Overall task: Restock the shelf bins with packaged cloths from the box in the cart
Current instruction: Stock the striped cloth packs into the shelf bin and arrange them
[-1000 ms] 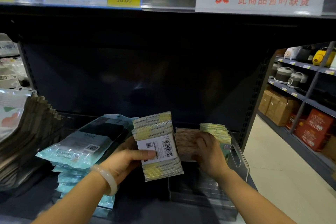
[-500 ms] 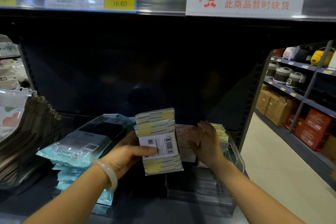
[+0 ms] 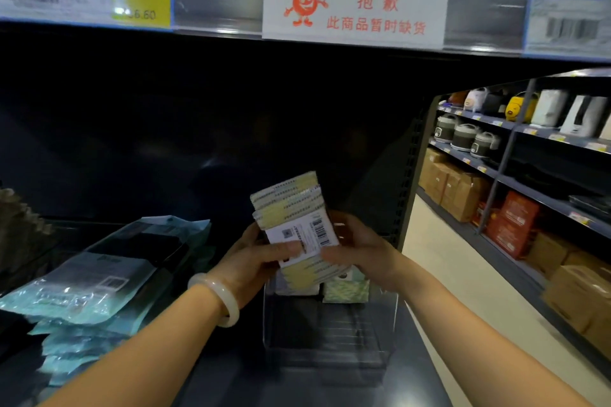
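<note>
head | cloth packs grasped between left grip, right grip

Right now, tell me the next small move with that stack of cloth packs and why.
Probably lower the cloth packs into the clear bin just below. Both the left hand and right hand grip the stack above it, and the bin holds only a few packs at its back, with room in front.

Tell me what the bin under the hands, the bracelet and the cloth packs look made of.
Clear rectangular shelf bin: looks like hard transparent plastic; the shelf shows through its glossy walls.
Pale round bracelet on the left wrist: smooth, milky, translucent, possibly jade or glass.
Yellow-and-white striped cloth packs: woven fabric with a paper barcode label; any wrap is unclear.
</note>
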